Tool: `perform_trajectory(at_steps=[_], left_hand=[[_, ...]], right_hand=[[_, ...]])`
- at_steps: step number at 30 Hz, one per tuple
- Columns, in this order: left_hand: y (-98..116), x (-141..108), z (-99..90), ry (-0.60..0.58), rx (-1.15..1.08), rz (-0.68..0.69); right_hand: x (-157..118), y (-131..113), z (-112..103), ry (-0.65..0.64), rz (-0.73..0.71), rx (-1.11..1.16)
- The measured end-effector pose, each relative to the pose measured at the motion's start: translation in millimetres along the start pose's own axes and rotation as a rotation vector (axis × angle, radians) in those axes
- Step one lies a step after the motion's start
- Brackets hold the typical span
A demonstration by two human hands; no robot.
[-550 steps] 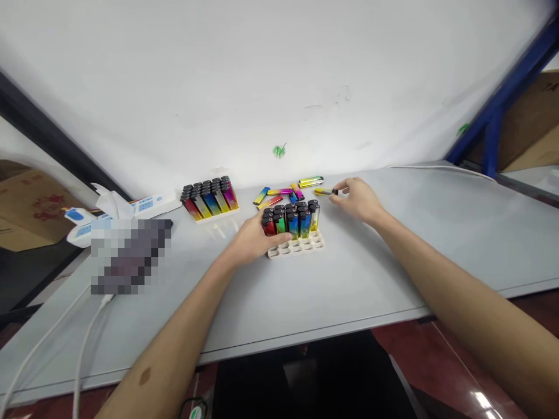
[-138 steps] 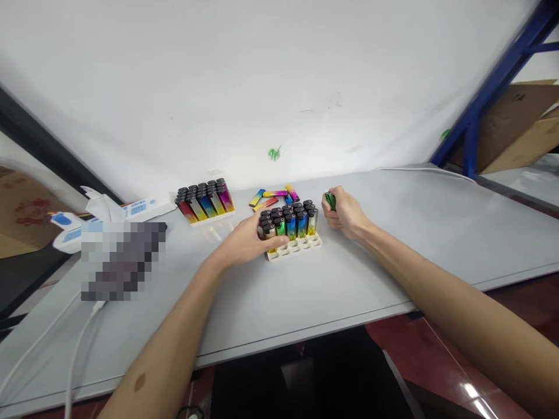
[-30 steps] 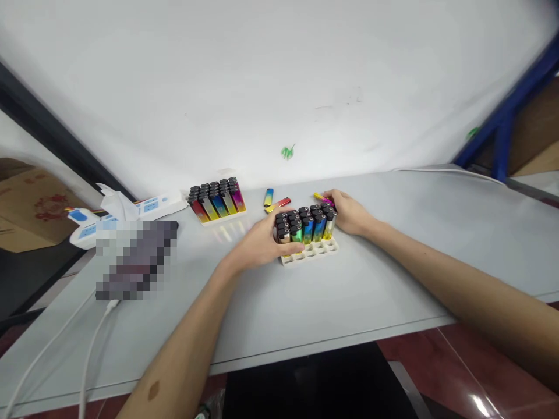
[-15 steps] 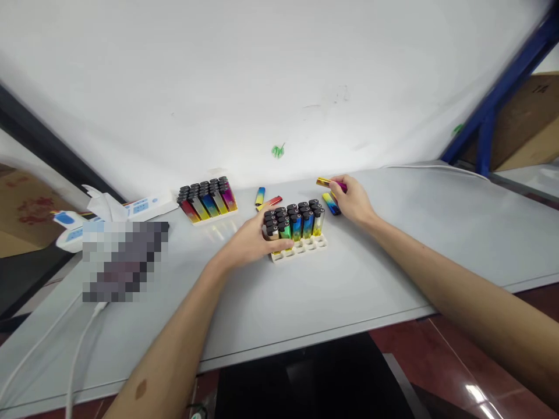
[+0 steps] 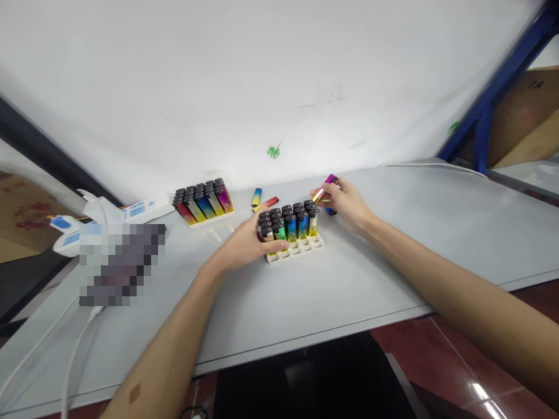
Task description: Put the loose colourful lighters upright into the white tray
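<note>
**pixelfern:** Magenta-and-gold lighter is pinched in the right hand, thumb and fingertips closed on its far, magenta end. Which way does it actually point?

**rackwatcher:** Its long axis runs on a slant, from the magenta end up by the fingers down-left to the gold end. That gold end hangs just over the back right corner of the white tray, touching or nearly touching the black caps of the lighters standing there; I can't tell which. So the tray lies to the left of and nearer than the fingers.

**pixelfern:** And the other hand?

**rackwatcher:** Left hand is on the tray's left front corner, fingers curled loosely round the standing lighters there, thumb along the front. It holds nothing loose. The front row of cells shows empty apart from that left corner.

**pixelfern:** So the right hand is the nearer one to the loose stuff?

**rackwatcher:** Yep. There's a blue lighter flat on the table just under the right hand, partly hidden. Two more loose lighters lie behind the tray, closer to its left side, apart from both hands. A full tray sits well off to the left by the wall.
</note>
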State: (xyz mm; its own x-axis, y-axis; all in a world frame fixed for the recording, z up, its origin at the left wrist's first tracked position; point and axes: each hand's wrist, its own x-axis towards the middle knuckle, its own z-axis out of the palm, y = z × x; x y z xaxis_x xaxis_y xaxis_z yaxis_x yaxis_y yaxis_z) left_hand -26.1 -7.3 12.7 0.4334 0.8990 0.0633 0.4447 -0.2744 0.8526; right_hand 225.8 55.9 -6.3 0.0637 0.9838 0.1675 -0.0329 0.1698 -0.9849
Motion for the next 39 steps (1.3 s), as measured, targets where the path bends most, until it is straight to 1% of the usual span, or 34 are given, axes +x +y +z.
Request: perform_trajectory(at_steps=[4,9,12,15,18,22,27,32,39], left_hand=[[1.6,-0.5,0.4,0.023,0.018,0.033],[3.7,-0.9,-0.1,0.012,0.041,0.025],[2.3,-0.6,-0.4,-0.003,0.041,0.012],[1.1,-0.3,0.2,0.006,0.035,0.012],[1.8,-0.4,1.0,0.010,0.030,0.015],[3.5,-0.8,1.2,-0.007,0.016,-0.007],[2.4,-1.0,0.9,0.014,0.031,0.006],[1.9,-0.6,1.6,-0.007,0.008,-0.007],[3.6,-1.3,1.9,-0.011,-0.009,-0.040]], right_hand=[[-6.2,-1.3,4.9,-0.062,0.050,-0.070],[-10.4,-0.4,6.8,-0.111,0.013,-0.185],[-10.9,-0.8,5.8,-0.123,0.039,-0.135],[-10.2,-1.7,4.7,-0.156,0.121,-0.032],[-9.9,-2.9,5.6,-0.179,0.184,0.022],[-12.7,-3.8,10.1,-0.184,0.186,0.025],[-15.7,-2.7,14.4,-0.172,0.203,-0.014],[-16.4,-4.3,15.4,-0.146,0.216,-0.033],[-17.6,-4.7,13.7,-0.178,0.188,-0.024]])
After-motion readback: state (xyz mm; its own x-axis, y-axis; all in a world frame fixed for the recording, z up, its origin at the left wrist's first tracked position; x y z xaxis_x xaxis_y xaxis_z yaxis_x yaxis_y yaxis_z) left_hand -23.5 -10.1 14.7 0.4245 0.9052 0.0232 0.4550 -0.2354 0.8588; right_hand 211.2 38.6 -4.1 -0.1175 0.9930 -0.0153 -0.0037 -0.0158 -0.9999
